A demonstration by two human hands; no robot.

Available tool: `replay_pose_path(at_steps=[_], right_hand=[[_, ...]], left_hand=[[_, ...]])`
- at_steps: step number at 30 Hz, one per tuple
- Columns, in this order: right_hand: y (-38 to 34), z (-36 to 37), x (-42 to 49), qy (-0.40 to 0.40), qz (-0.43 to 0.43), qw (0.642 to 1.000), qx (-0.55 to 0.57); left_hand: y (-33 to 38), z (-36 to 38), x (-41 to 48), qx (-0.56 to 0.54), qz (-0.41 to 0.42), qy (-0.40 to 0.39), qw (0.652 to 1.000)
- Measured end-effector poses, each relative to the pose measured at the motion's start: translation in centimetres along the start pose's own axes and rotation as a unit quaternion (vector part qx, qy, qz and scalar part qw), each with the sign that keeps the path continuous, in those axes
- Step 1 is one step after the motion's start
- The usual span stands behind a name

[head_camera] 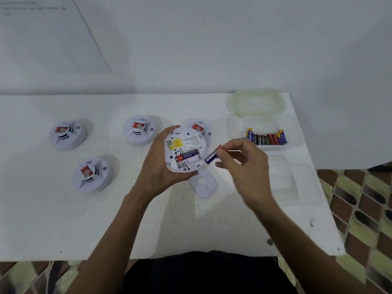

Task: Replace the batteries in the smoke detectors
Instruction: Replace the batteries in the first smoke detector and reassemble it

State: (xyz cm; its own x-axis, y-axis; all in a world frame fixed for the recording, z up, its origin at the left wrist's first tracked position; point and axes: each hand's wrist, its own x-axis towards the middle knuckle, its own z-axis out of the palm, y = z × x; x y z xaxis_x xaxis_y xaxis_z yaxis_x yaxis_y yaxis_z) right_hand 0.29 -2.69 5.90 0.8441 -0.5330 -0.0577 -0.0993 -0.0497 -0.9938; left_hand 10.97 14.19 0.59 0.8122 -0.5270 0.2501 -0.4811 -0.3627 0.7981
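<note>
Smoke detector (183, 143), round white plastic, sits back-up in my left hand (157, 166), fingers curled round its rim, over the white counter (63, 219). I see one purple-and-red cylindrical battery (188, 155) seated in its bay. My right hand (241, 160) pinches a loose purple-and-red battery (212, 155) just beside that bay. White mounting plate (204, 187) lies on the counter below. Clear plastic tub (294, 128) of mixed batteries stands to the right.

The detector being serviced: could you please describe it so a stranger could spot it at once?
On the white table, near the middle, the left hand holds one detector. Unlike the four others resting there, it shows its open back with one battery inside.
</note>
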Motion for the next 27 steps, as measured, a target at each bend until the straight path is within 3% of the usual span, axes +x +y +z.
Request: replay_pose_path(at_steps=[9, 14, 21, 27], right_hand=[[1.5, -9.8, 1.5, -0.082, -0.008, 0.971, -0.226], [4.4, -10.2, 1.7, -0.121, 0.025, 0.909, -0.399], [6.5, -9.9, 2.1, -0.168, 0.066, 0.882, -0.436], [3.7, -9.9, 1.9, -0.119, 0.002, 0.913, -0.391]], left_hand=[[0.2, -0.6, -1.1, 0.008, -0.005, 0.003, 1.000], [0.2, -0.7, -1.5, 0.007, -0.005, 0.005, 1.000], [0.3, -0.8, -1.7, 0.021, -0.015, 0.010, 1.000], [0.6, -0.9, -1.5, 0.027, -0.018, 0.005, 0.999]])
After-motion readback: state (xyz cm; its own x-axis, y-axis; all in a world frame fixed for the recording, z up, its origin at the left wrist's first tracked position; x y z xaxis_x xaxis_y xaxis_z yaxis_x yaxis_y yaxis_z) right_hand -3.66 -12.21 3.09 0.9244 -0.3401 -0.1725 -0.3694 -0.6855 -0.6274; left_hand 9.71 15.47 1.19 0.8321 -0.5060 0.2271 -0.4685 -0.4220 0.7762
